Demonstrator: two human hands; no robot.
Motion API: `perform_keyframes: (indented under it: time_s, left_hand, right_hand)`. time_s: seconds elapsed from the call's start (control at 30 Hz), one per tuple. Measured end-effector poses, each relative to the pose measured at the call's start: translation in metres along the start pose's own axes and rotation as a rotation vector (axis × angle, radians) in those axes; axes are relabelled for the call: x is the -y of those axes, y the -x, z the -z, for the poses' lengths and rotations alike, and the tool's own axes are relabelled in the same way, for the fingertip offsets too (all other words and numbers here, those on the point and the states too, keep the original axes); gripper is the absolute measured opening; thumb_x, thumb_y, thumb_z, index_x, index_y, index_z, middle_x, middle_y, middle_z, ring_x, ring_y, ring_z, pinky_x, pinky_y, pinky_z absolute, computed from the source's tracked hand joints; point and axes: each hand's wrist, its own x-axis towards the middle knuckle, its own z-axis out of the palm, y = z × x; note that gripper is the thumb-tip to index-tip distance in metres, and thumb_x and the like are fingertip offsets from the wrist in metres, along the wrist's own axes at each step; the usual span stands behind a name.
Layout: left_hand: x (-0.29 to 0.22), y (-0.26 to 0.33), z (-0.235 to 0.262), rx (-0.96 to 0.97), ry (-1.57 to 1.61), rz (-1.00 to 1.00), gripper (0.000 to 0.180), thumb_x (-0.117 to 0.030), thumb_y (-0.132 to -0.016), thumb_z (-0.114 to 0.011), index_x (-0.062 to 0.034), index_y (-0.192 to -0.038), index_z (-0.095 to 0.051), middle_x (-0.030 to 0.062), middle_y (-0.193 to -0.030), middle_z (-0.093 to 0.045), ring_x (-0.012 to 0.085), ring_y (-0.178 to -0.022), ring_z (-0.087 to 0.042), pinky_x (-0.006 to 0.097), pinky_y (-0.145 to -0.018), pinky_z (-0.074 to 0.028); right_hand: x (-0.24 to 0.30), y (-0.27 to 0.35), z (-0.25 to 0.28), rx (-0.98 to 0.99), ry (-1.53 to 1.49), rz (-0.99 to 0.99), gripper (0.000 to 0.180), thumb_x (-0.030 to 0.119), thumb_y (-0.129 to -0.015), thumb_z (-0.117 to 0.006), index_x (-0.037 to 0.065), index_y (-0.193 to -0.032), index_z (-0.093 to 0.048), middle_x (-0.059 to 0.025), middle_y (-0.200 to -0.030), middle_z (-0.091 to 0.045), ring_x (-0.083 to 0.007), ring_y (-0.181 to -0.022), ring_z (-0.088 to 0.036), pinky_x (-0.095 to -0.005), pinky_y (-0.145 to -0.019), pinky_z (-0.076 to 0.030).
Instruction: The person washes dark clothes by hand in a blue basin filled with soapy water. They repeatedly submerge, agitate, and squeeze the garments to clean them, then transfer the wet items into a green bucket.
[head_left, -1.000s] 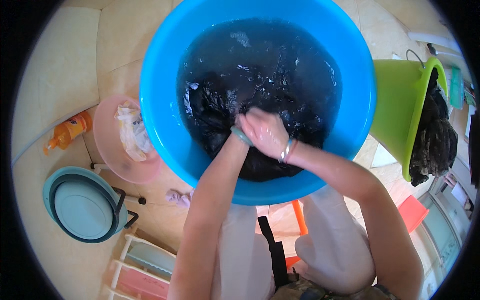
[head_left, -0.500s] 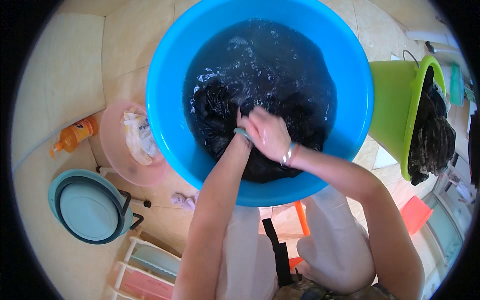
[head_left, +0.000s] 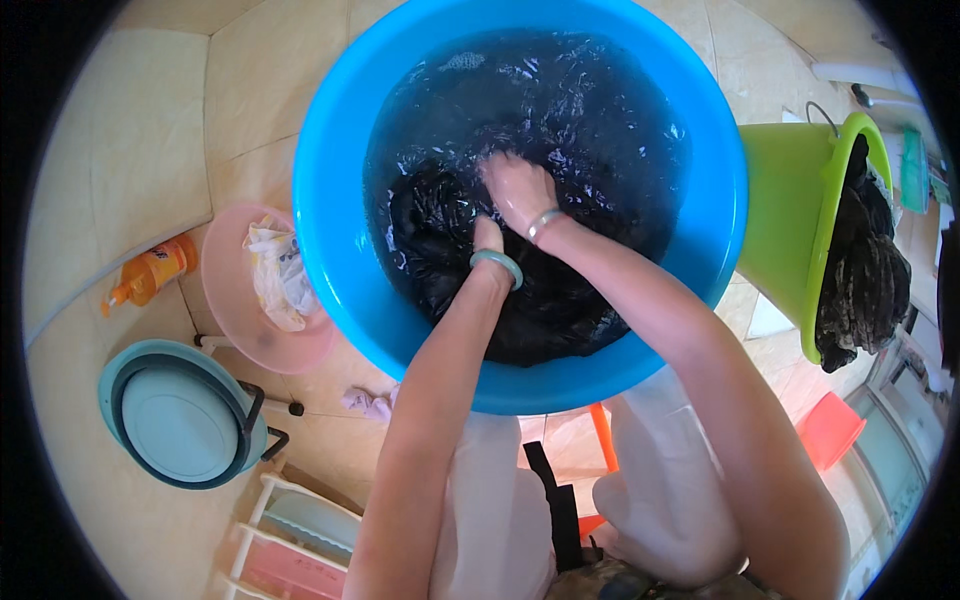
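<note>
Dark, cloudy water and soaked black cloth (head_left: 555, 310) fill the lower part of a large blue basin (head_left: 345, 220). My left hand (head_left: 488, 236), with a pale green bangle at the wrist, reaches down into the cloth; its fingers are hidden under water and fabric. Just beyond it, my right hand (head_left: 518, 190), with a silver bracelet, has its fingers curled down into the wet cloth at the water's surface. The fingertips are submerged. Folds of the cloth bunch up left of my hands.
To the right, a tilted lime-green bucket (head_left: 785, 215) has dark cloth hanging over its rim. On the left are a pink basin (head_left: 228, 290) with white cloth, an orange bottle (head_left: 152, 270), a grey-green folding basin (head_left: 180, 425) and a white rack (head_left: 248, 540).
My right hand has moved from over the left wrist, away from me and slightly left, down into the wet cloth. The left hand stays low in the cloth.
</note>
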Motion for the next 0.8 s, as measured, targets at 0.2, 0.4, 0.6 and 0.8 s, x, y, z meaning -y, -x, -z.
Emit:
perform_keyframes:
  time_s: [0.2, 0.4, 0.6, 0.8]
  left_hand:
    - [0.009, -0.019, 0.036, 0.785, 0.139, -0.063, 0.041, -0.040, -0.099, -0.039, -0.0079, -0.115, -0.059, 0.0103, -0.115, -0.060, 0.0228, -0.106, -0.056, 0.037, -0.094, -0.045]
    - [0.004, 0.003, 0.012, 0.025, -0.183, -0.054, 0.043, -0.042, -0.098, -0.042, -0.0063, -0.114, -0.059, 0.0095, -0.116, -0.060, 0.0199, -0.106, -0.056, 0.034, -0.094, -0.044]
    - [0.006, -0.016, 0.013, -0.027, 0.002, -0.011, 0.045, -0.040, -0.094, -0.044, -0.0040, -0.116, -0.061, 0.0116, -0.108, -0.065, 0.0255, -0.094, -0.062, 0.038, -0.087, -0.049]
    - [0.019, -0.056, 0.054, 0.689, 0.155, -0.034, 0.043, -0.040, -0.099, -0.037, -0.0071, -0.115, -0.059, 0.0126, -0.112, -0.062, 0.0258, -0.103, -0.060, 0.039, -0.093, -0.047]
  right_hand:
    - [0.034, 0.112, 0.045, 0.028, -0.276, 0.268, 0.027, 0.025, -0.094, -0.056, 0.006, -0.075, -0.055, -0.0125, -0.078, -0.051, -0.0327, -0.065, -0.060, -0.0432, -0.055, -0.051]
    - [-0.009, 0.030, -0.007, 0.109, -0.207, 0.130, 0.026, 0.023, -0.094, -0.050, 0.003, -0.089, -0.065, -0.0237, -0.090, -0.065, -0.0416, -0.075, -0.064, -0.0504, -0.069, -0.052]
    - [-0.003, -0.016, 0.010, 0.223, 0.114, 0.035, 0.023, 0.021, -0.091, -0.051, 0.005, -0.089, -0.068, -0.0201, -0.093, -0.067, -0.0355, -0.082, -0.068, -0.0461, -0.072, -0.056]
    - [0.037, 0.091, 0.046, 0.091, -0.194, 0.238, 0.024, 0.023, -0.093, -0.055, 0.005, -0.077, -0.053, -0.0135, -0.084, -0.051, -0.0319, -0.073, -0.060, -0.0428, -0.062, -0.051]
